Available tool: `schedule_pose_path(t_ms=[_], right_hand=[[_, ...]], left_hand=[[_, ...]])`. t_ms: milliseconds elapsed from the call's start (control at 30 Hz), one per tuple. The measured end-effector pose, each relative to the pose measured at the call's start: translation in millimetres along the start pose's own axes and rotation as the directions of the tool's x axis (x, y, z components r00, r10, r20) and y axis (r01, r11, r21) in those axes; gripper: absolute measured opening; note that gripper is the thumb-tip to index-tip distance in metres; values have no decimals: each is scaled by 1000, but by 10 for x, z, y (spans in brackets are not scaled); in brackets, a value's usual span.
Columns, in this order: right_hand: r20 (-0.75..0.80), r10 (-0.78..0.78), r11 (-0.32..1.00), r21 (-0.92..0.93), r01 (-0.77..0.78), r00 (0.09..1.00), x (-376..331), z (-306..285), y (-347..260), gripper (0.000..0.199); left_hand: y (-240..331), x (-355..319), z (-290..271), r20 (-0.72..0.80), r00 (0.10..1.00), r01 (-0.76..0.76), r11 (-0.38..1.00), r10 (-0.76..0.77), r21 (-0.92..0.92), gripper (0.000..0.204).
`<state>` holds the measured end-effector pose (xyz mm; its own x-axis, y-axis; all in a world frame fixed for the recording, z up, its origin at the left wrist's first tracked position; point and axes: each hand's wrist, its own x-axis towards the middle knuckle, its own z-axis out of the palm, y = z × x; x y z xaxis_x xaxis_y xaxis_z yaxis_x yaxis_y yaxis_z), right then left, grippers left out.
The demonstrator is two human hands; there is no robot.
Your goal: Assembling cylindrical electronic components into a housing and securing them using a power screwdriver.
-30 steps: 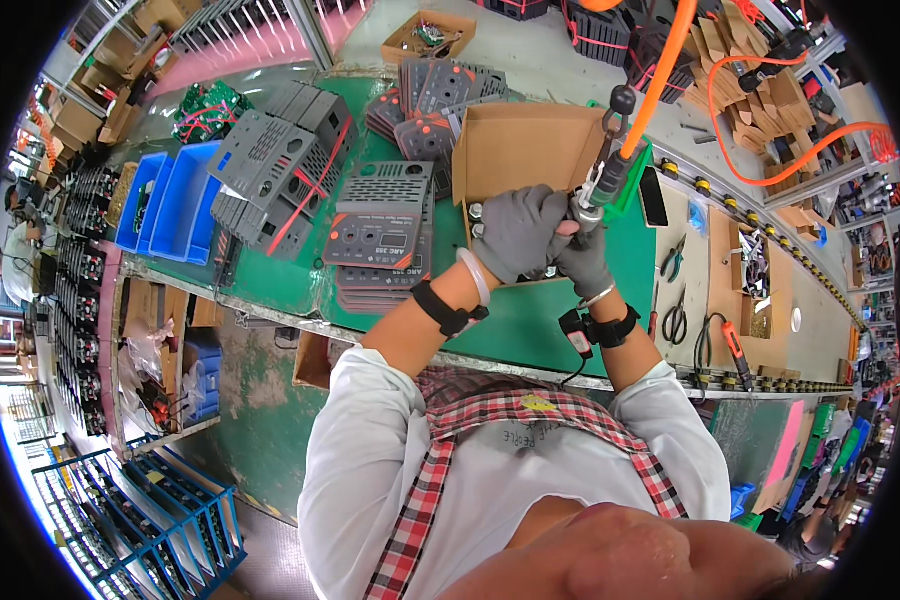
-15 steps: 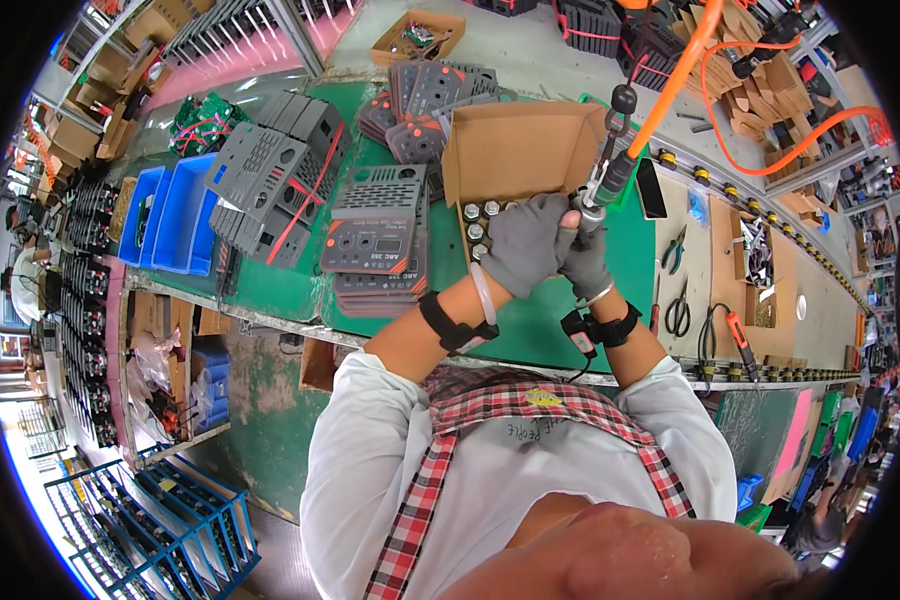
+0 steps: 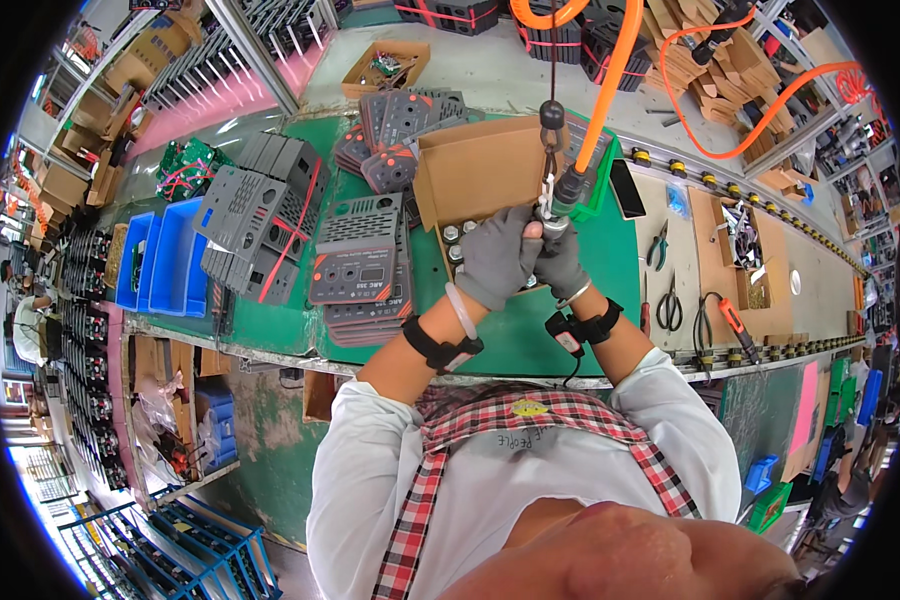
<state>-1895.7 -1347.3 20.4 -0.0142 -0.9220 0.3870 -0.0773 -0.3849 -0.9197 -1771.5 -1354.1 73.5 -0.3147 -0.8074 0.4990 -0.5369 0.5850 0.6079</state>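
Observation:
Both my hands wear grey gloves and meet over the green bench. My right hand (image 3: 562,262) grips the body of a hanging powered screwdriver (image 3: 567,192) fed by an orange coiled hose (image 3: 610,90). My left hand (image 3: 498,258) closes around the tool's lower end, over the front of an open cardboard box (image 3: 475,170). A few round metal parts (image 3: 451,242) show at the box's near edge. What lies under my palms is hidden.
A stack of grey front panels (image 3: 362,270) lies left of my hands, with grey housings (image 3: 255,215) and blue bins (image 3: 165,255) further left. Pliers (image 3: 658,245), scissors (image 3: 670,305) and a black phone (image 3: 627,188) lie to the right. Another person (image 3: 32,318) sits far left.
The screwdriver has come more upright and both hands have shifted slightly along the box edge. My head has tilted, so the whole bench sits differently in view.

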Motion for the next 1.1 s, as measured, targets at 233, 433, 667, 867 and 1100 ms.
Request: schedule_pose_path(t_ms=[233, 433, 667, 867, 1100], right_hand=[[32, 73, 992, 103, -76, 997, -25, 33, -127, 52], [-11, -3, 999, 53, 4, 1000, -70, 59, -84, 50], [-42, -12, 994, 111, 17, 999, -120, 81, -8, 51], [17, -30, 981, 191, 26, 999, -119, 61, -69, 51], [48, 106, 979, 169, -112, 993, -106, -2, -188, 53]], left_hand=[[49, -79, 26, -127, 991, -46, 996, 36, -82, 27], [-8, -100, 58, -148, 983, -112, 994, 112, 10, 24], [-42, -133, 79, -150, 973, -164, 982, 177, 97, 23], [-45, -130, 96, -152, 970, -176, 981, 187, 88, 23], [-8, -119, 112, -127, 981, -148, 989, 149, 19, 24]])
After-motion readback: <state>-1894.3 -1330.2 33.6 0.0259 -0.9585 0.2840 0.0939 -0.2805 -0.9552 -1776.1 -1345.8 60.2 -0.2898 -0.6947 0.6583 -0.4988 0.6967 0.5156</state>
